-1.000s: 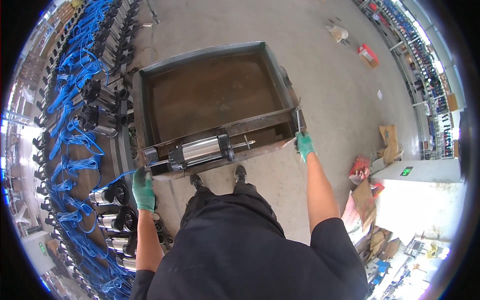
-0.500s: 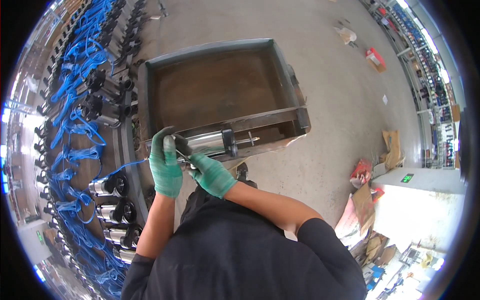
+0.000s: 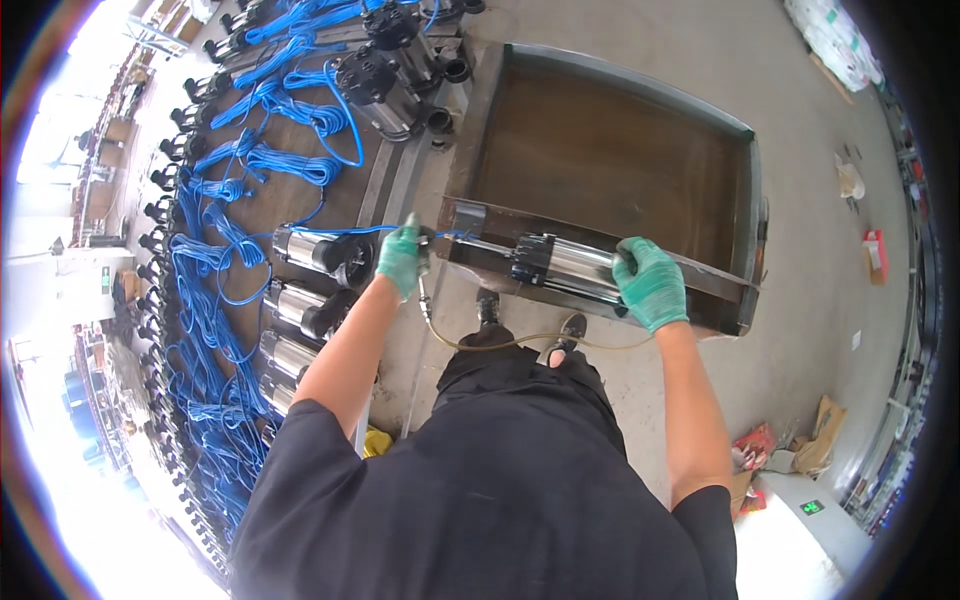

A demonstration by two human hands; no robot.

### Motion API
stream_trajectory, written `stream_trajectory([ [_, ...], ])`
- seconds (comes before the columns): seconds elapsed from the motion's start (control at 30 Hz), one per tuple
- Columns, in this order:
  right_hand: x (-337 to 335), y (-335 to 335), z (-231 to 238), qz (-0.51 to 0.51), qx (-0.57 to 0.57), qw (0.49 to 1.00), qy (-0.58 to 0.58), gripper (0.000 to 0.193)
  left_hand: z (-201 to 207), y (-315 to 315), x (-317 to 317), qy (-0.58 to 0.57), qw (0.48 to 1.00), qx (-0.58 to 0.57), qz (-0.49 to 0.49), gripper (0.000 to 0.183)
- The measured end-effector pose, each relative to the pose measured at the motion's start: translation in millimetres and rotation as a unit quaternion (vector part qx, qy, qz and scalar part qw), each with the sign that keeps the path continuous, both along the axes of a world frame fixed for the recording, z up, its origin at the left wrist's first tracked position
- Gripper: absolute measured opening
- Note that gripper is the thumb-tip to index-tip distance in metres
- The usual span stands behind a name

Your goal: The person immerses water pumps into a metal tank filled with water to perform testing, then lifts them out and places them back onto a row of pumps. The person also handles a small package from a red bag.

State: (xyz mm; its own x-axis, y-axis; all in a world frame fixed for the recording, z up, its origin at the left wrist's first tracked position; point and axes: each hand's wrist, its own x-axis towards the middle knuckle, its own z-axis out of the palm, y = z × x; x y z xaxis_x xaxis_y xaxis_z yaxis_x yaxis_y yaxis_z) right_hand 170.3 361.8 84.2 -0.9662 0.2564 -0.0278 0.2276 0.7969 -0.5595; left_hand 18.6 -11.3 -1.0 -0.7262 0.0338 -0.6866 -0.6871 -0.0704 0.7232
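— Where is the right hand (image 3: 652, 285)?

— Its fingers are curled shut over the right end of the steel pump (image 3: 560, 266), which lies across the near rim of the rusty metal tray (image 3: 745, 190).

— And the left hand (image 3: 402, 258)?

— Closed around a small tool at the pump's other end (I cannot tell what kind), with a thin hose (image 3: 520, 343) hanging from it and looping below both hands, past the person's shoes (image 3: 530, 318). A blue cable (image 3: 345, 231) runs off to the left of those fingers.

— What lies beyond the left fingers?

— Rows of similar pumps (image 3: 310, 255) on the floor, each with coiled blue cable, curving away to the left.
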Motion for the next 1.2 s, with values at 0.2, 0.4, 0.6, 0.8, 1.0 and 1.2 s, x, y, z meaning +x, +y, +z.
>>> stream_trajectory([
  [0.2, -8, -4, -8, -0.066, -0.025, 0.997, 0.026, 0.011, -9, 22, -18, -0.014, 0.997, 0.0, -0.077, 0.039],
  [0.4, -9, -8, -11, -0.078, -0.007, 0.996, 0.047, 0.011, -4, 21, -20, -0.021, 0.994, 0.016, -0.102, 0.039],
  [0.6, -8, -9, -12, -0.068, 0.012, 0.995, 0.067, 0.009, -3, 23, -21, -0.02, 0.989, -0.012, -0.145, 0.037],
  [0.8, -11, -14, -10, -0.071, 0.032, 0.994, 0.08, 0.006, -9, 26, -18, 0.005, 0.988, -0.025, -0.155, 0.036],
  [1.0, -10, -15, -12, -0.071, 0.053, 0.992, 0.09, 0.006, -4, 32, -18, 0.02, 0.983, -0.059, -0.17, 0.032],
  [1.2, -11, -15, -13, -0.08, 0.039, 0.993, 0.081, 0.007, -5, 33, -18, 0.02, 0.986, -0.061, -0.153, 0.03],
])
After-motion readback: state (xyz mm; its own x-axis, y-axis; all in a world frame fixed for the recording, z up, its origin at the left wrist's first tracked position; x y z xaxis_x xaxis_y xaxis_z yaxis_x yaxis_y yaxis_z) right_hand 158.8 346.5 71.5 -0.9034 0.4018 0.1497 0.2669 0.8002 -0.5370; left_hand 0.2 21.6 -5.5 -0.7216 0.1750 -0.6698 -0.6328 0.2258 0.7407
